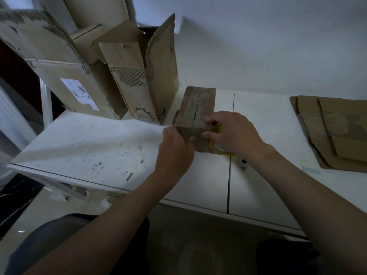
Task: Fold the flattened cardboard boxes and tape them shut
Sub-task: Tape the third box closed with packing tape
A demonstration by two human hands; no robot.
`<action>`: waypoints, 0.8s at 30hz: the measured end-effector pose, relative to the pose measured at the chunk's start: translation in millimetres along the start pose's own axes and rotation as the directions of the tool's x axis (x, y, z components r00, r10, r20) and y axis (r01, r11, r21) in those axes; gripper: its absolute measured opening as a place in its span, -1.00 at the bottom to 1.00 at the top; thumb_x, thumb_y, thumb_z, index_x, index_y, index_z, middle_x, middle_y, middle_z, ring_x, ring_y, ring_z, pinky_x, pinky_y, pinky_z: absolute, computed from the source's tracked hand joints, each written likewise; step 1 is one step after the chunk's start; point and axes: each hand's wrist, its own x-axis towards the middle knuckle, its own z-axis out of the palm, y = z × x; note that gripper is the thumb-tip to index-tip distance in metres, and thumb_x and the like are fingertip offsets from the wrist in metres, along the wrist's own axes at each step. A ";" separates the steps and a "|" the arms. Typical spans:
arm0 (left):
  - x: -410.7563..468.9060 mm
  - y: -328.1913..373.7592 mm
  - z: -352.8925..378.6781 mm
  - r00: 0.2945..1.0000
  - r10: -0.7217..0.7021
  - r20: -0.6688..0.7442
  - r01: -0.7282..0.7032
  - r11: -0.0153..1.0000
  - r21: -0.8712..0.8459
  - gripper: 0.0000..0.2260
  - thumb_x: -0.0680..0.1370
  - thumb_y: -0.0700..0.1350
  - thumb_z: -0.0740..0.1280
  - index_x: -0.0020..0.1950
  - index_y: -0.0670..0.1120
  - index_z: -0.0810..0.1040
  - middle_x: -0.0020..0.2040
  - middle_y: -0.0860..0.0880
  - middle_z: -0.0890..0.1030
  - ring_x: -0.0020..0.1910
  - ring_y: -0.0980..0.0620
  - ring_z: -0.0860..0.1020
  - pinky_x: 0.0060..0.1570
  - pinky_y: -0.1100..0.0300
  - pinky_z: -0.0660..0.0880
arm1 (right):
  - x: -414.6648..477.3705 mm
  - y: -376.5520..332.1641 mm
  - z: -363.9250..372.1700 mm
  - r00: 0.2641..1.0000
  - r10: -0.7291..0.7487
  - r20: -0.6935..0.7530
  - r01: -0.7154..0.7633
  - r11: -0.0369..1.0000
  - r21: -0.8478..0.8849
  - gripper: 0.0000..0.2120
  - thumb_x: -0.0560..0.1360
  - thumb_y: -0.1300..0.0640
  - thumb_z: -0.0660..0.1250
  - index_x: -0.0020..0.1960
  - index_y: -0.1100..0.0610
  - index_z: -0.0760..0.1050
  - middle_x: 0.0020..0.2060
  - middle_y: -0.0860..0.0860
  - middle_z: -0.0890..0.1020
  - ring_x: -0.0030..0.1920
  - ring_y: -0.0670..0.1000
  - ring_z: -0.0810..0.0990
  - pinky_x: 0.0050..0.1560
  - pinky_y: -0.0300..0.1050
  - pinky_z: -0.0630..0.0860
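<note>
Head view suggested the risk: pulling the tape roll (216,148), held by the right hand (235,132) against the small cardboard box's (195,113) near right corner, could drag the box and skew the strip. The left hand (174,148) gripped its near left corner. The box lay on the worktop (99,147), long axis pointing away toward the wall.
</note>
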 end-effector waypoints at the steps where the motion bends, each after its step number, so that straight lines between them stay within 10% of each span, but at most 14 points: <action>1: 1.0 1.7 1.0 1.000 0.007 0.006 -0.007 0.999 -0.043 -0.59 0.62 0.01 0.33 0.39 -0.12 0.33 0.23 -0.06 0.48 0.09 0.02 0.52 -0.17 0.47 0.34 | -0.3 0.5 -2.0 1.000 -0.014 0.012 0.014 1.000 0.000 -0.58 0.51 -0.16 0.42 0.32 -0.06 0.53 0.26 -0.11 0.59 0.22 0.00 0.55 0.16 -0.10 0.46; 9: 32.7 15.7 6.2 0.995 -0.033 0.093 0.025 0.996 0.085 -0.03 0.50 0.35 0.24 0.62 -0.19 -0.14 0.54 -0.23 0.12 0.46 -0.24 0.31 0.35 -0.02 0.37 | -8.2 13.1 -14.2 0.974 -0.114 0.198 0.049 0.950 0.307 -0.28 0.45 0.01 0.53 0.50 -0.15 0.26 0.26 -0.27 0.44 0.10 -0.34 0.40 -0.06 -0.59 0.33; 13: 39.2 13.5 19.9 0.999 -0.035 0.017 0.032 0.992 0.121 0.02 0.48 0.35 0.33 0.62 -0.19 -0.13 0.52 -0.26 0.15 0.46 -0.25 0.31 0.36 -0.06 0.37 | -13.5 25.9 -15.4 0.999 0.015 0.043 -0.031 0.916 0.401 -0.40 0.34 -0.04 0.62 0.25 -0.10 0.37 0.09 -0.16 0.54 0.03 -0.17 0.55 -0.08 -0.30 0.54; 24: 44.3 6.2 33.8 0.998 -0.024 -0.056 0.030 0.994 0.103 0.07 0.42 0.34 0.42 0.61 -0.17 -0.11 0.52 -0.20 0.17 0.45 -0.24 0.33 0.36 -0.06 0.39 | 8.6 33.2 5.5 0.996 -0.080 0.034 0.080 0.997 -0.005 -0.59 0.41 -0.06 0.54 0.24 -0.11 0.60 0.03 -0.09 0.48 0.05 -0.03 0.47 0.00 -0.18 0.31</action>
